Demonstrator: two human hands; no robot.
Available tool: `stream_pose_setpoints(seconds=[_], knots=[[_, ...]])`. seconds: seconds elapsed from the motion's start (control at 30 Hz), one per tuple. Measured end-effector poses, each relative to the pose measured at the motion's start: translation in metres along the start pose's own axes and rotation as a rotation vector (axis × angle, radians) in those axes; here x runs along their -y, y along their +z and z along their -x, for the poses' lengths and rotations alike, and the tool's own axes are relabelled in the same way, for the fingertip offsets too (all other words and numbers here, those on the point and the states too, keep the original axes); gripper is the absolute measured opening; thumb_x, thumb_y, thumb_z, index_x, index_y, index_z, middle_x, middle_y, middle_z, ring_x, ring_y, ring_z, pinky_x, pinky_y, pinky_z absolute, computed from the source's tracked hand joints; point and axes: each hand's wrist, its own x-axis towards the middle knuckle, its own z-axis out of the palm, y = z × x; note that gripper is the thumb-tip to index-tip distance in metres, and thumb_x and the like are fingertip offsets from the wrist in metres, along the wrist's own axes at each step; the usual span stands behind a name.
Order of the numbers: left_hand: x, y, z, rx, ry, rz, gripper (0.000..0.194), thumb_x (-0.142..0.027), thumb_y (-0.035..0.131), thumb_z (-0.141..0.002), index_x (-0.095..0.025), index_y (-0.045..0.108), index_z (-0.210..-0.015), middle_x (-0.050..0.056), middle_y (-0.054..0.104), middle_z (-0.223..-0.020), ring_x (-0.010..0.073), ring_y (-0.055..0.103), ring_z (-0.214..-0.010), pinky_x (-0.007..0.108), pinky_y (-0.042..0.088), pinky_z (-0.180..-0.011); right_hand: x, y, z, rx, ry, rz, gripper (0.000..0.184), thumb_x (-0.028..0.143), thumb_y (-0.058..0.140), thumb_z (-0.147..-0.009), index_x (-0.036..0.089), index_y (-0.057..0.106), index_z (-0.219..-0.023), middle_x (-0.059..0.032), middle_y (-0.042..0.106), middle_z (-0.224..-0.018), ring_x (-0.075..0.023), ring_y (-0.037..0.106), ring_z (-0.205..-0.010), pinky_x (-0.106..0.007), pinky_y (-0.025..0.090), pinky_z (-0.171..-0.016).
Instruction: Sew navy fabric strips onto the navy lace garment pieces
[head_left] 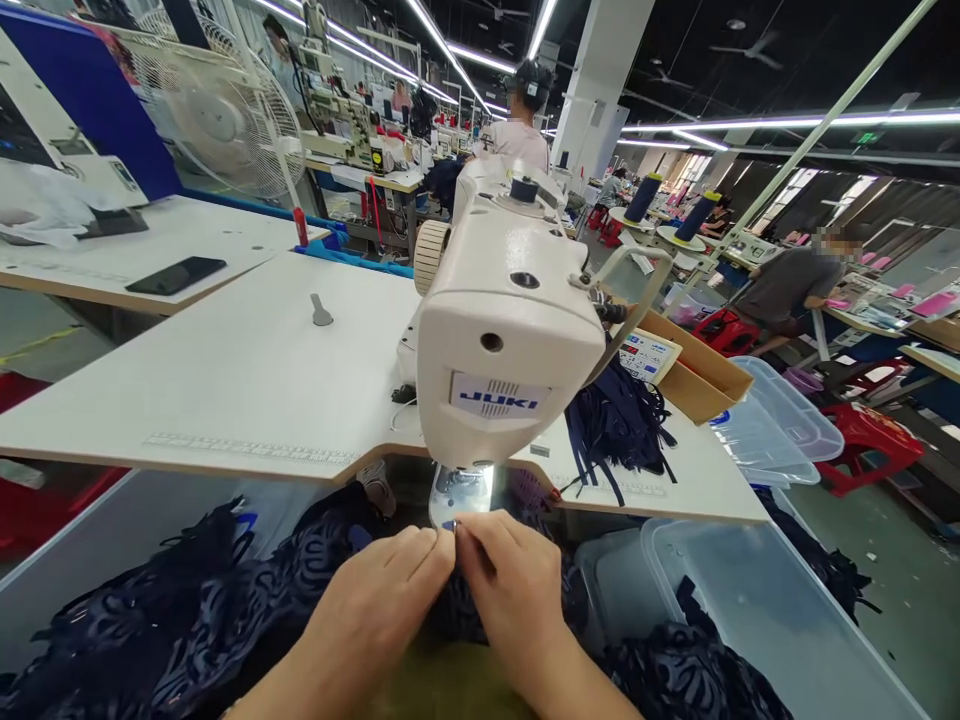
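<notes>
A white Juki sewing machine [499, 320] stands on the white table [247, 370] straight ahead, its lit needle area just above my hands. My left hand [382, 600] and my right hand [510, 590] meet fingertip to fingertip below the presser foot [454, 505]. Both pinch dark navy lace fabric [187, 620] that spreads to the left over my lap. The fingers of both hands are pressed together on the cloth.
A bundle of navy strips [619, 420] lies right of the machine beside a cardboard box [701, 375]. Clear plastic bins [780, 420] sit at right. A black phone [176, 275] and a fan [225, 110] are at left. Other workers sit further back.
</notes>
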Motion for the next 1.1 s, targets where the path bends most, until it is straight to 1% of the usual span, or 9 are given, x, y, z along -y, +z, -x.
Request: stream_pose_setpoints(seconds=[0.17,0.23,0.33,0.43,0.53,0.67,0.83,0.97,1.1], knots=[[-0.002,0.003,0.002,0.025,-0.032,-0.033,0.023,-0.016,0.029,-0.097,-0.018,0.051,-0.102,0.000,0.064,-0.078,0.0118,0.061,-0.065,0.022,0.047,-0.058,-0.007,0.002,0.000,0.025,-0.030,-0.078,0.023,0.020,0.043,-0.096,0.020,0.065,-0.104,-0.0041,0.074,-0.091,-0.0159,0.070,-0.079,-0.024,0.052,-0.074],[-0.001,0.003,0.003,0.017,-0.040,-0.087,0.024,-0.015,0.029,-0.096,-0.015,0.051,-0.107,0.002,0.065,-0.082,0.0127,0.062,-0.069,0.023,0.047,-0.059,-0.009,-0.001,0.000,0.096,-0.028,-0.111,0.029,0.018,0.040,-0.097,0.018,0.061,-0.117,-0.0070,0.073,-0.102,-0.0176,0.070,-0.087,-0.026,0.053,-0.079],[0.001,0.003,0.004,0.026,-0.015,-0.119,0.025,-0.014,0.031,-0.095,-0.015,0.052,-0.109,0.002,0.064,-0.080,0.0131,0.061,-0.066,0.024,0.045,-0.057,-0.011,-0.011,-0.001,0.271,0.075,-0.191,0.041,0.018,0.036,-0.098,0.018,0.043,-0.138,-0.0051,0.073,-0.096,-0.0159,0.070,-0.081,-0.024,0.054,-0.074],[0.000,0.002,0.004,0.033,0.017,-0.108,0.024,-0.012,0.031,-0.094,-0.017,0.053,-0.103,-0.001,0.060,-0.070,0.0127,0.058,-0.058,0.024,0.041,-0.051,-0.014,-0.021,-0.001,0.369,0.083,-0.274,0.039,0.017,0.039,-0.097,0.027,0.050,-0.133,0.0006,0.072,-0.094,-0.0126,0.069,-0.079,-0.020,0.052,-0.072],[-0.003,0.004,0.002,0.029,0.016,-0.072,0.024,-0.012,0.032,-0.094,-0.019,0.053,-0.104,-0.003,0.060,-0.070,0.0122,0.058,-0.058,0.024,0.042,-0.053,-0.015,-0.021,0.000,0.248,0.066,-0.277,0.029,0.016,0.041,-0.096,0.025,0.063,-0.112,-0.0005,0.071,-0.098,-0.0121,0.067,-0.085,-0.020,0.051,-0.077],[-0.010,0.009,-0.001,-0.029,-0.069,-0.050,0.019,-0.024,0.036,-0.097,-0.019,0.052,-0.107,-0.005,0.058,-0.063,0.0094,0.056,-0.051,0.022,0.039,-0.051,-0.014,-0.008,0.005,0.051,0.172,-0.292,0.025,0.016,0.039,-0.096,0.022,0.063,-0.099,-0.0036,0.065,-0.094,-0.0129,0.063,-0.086,-0.022,0.051,-0.075],[-0.016,0.015,0.005,-0.031,-0.083,-0.020,0.021,-0.024,0.037,-0.098,-0.018,0.051,-0.113,-0.008,0.049,-0.055,0.0089,0.050,-0.045,0.023,0.034,-0.048,-0.012,0.002,0.010,-0.014,0.291,-0.374,0.017,0.020,0.042,-0.097,0.021,0.057,-0.090,-0.0025,0.057,-0.086,-0.0138,0.058,-0.080,-0.024,0.049,-0.072],[-0.012,0.017,0.015,0.008,-0.067,-0.012,0.025,-0.020,0.038,-0.097,-0.019,0.052,-0.117,-0.006,0.052,-0.060,0.0099,0.052,-0.050,0.024,0.036,-0.052,-0.013,-0.006,0.011,0.173,0.362,-0.453,0.017,0.024,0.041,-0.097,0.022,0.057,-0.097,-0.0021,0.060,-0.090,-0.0140,0.061,-0.084,-0.025,0.051,-0.076],[-0.006,0.011,0.013,-0.012,-0.069,-0.042,0.029,-0.018,0.035,-0.096,-0.021,0.053,-0.118,-0.005,0.057,-0.066,0.0098,0.056,-0.054,0.022,0.040,-0.054,-0.017,-0.022,0.013,0.354,0.358,-0.428,0.030,0.025,0.050,-0.093,0.025,0.049,-0.123,-0.0021,0.063,-0.104,-0.0152,0.064,-0.093,-0.026,0.051,-0.083]])
